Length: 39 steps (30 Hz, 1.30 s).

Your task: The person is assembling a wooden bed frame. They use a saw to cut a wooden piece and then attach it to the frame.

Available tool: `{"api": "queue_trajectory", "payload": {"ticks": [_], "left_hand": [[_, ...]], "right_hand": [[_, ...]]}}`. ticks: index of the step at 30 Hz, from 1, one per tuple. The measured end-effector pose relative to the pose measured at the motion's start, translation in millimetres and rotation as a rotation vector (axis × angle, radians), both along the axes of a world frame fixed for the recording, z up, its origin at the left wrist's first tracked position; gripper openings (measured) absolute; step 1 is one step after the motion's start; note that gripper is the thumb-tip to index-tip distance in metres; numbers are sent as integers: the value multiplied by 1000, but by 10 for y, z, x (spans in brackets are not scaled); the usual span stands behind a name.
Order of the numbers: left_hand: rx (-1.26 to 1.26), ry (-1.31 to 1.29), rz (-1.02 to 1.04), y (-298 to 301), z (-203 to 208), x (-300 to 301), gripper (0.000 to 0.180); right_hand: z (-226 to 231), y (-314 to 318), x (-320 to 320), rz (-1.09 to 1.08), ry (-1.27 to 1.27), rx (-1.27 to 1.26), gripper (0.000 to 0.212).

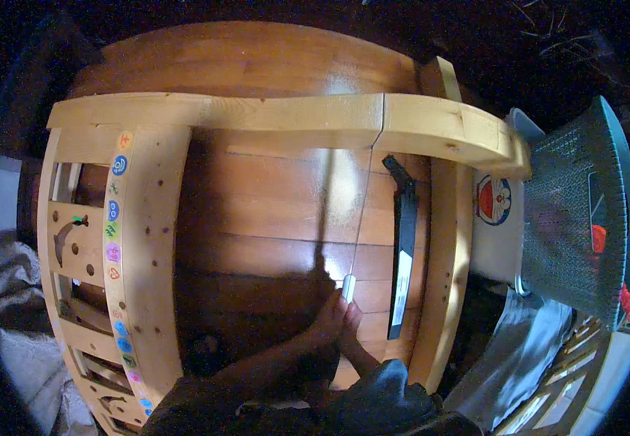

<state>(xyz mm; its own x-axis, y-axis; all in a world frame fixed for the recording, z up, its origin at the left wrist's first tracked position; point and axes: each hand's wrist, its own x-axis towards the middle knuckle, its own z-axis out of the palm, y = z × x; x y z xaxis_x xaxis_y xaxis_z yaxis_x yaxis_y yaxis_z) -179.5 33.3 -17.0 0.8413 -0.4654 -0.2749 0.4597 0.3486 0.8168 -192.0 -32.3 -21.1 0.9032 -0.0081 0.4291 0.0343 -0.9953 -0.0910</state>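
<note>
Both my hands, the left [327,323] and the right [353,317], are together, clasped around the lower end of a slim white handle [348,285] in front of me. From it a thin, pale, straight strip [361,207] runs away from me, leaning slightly right, to the long, pale yellow wooden beam [279,116]. I judge that the angle between them matters most: the beam's long axis runs left to right, roughly square across the strip, and neither hand is clearly nearer to it. A dark line crosses the beam where they meet; whether it is a gap or part of the strip, I cannot tell. Nor can I tell a blade seen edge-on from a cord. Shadow and overlap hide most of my fingers.
</note>
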Motion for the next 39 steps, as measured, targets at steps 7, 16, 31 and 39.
{"api": "queue_trajectory", "payload": {"ticks": [7, 16, 31, 39], "left_hand": [[249, 118, 42, -292, 100, 887, 40], [451, -102, 72, -404, 471, 1719, 43], [332, 54, -34, -358, 347, 1334, 44], [335, -65, 220, -458, 703, 2199, 48]], "right_hand": [[73, -195, 816, -19, -156, 84, 34], [503, -329, 1561, -250, 315, 1271, 36], [429, -188, 1150, -236, 161, 1174, 40], [667, -296, 2140, -278, 291, 1271, 44]]}}
